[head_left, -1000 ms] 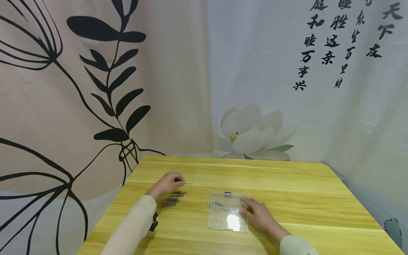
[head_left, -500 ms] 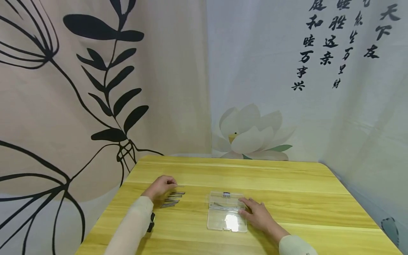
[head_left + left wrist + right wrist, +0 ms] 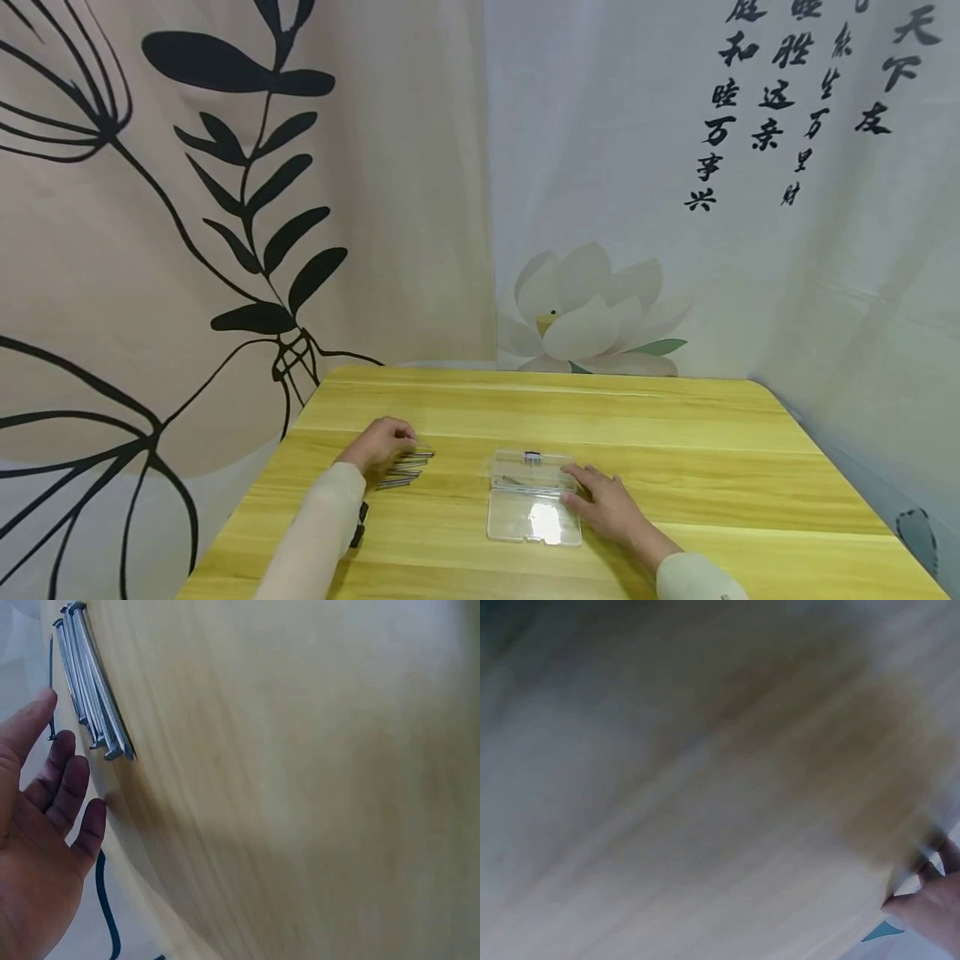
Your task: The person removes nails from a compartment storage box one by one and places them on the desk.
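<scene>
My left hand (image 3: 384,440) pinches a thin nail (image 3: 51,671) between thumb and fingers, its head pointing down in the left wrist view. Right beside that hand, a small pile of thicker silver nails (image 3: 402,474) lies on the table. A clear plastic box (image 3: 534,515) stands unfolded on the table, lid toward me, with some thin nails (image 3: 517,481) in its far half. My right hand (image 3: 611,505) rests its fairly straight fingers on the box's right edge. In the right wrist view only part of that hand shows, at the lower right corner.
The yellow wood-grain table (image 3: 720,467) reaches back to a printed curtain (image 3: 420,208) with plants and writing. A black device (image 3: 359,525) is worn at the left wrist. Light glares off the box lid.
My left hand has moved slightly left and toward me with the thin nail, from beyond the pile to its far edge. The right hand and the box stay in place.
</scene>
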Tool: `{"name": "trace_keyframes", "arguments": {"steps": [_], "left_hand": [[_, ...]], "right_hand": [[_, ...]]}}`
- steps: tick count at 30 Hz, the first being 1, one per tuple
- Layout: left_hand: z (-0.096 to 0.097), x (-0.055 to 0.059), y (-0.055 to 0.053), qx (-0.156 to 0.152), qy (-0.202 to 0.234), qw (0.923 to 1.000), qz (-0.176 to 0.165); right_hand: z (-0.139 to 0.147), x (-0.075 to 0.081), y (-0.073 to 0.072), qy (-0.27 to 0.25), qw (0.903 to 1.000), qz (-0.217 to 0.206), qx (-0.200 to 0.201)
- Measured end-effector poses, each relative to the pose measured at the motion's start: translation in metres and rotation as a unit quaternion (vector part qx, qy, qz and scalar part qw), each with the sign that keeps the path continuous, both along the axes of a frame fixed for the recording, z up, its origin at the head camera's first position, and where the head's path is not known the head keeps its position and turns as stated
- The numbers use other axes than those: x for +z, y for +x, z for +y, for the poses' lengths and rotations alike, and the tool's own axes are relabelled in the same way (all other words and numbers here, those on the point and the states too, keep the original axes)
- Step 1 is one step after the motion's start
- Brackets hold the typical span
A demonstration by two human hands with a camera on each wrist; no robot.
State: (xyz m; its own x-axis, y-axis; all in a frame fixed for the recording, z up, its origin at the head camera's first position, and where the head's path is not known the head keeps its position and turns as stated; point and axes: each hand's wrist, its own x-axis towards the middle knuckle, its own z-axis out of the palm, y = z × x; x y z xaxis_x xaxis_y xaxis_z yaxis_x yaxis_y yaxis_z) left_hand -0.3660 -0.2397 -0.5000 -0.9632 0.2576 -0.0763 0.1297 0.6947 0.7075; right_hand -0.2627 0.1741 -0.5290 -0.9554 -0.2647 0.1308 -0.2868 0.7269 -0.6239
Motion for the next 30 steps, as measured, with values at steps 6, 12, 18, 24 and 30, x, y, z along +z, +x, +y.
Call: {"name": "trace_keyframes", "arguments": {"steps": [6, 12, 18, 24, 30], "left_hand": [[0.002, -0.006, -0.005, 0.0, -0.055, 0.9983, 0.018], [0.001, -0.004, -0.004, -0.003, -0.071, 0.9973, 0.02], [0.002, 0.002, -0.002, 0.004, -0.06, 0.998, 0.022], [0.013, 0.015, 0.001, -0.011, -0.043, 0.9981, 0.043], [0.036, 0.024, 0.0, -0.021, 0.014, 0.9991, 0.033]], "right_hand": [[0.0, 0.001, 0.001, -0.002, 1.0, -0.002, -0.001], [-0.001, 0.004, 0.002, -0.001, 1.0, -0.001, -0.001], [-0.001, 0.005, 0.003, -0.002, 1.0, -0.003, -0.002], [0.0, 0.005, 0.003, -0.006, 0.9999, -0.009, -0.001], [0.0, 0.003, 0.003, -0.007, 0.9999, -0.012, 0.0]]}}
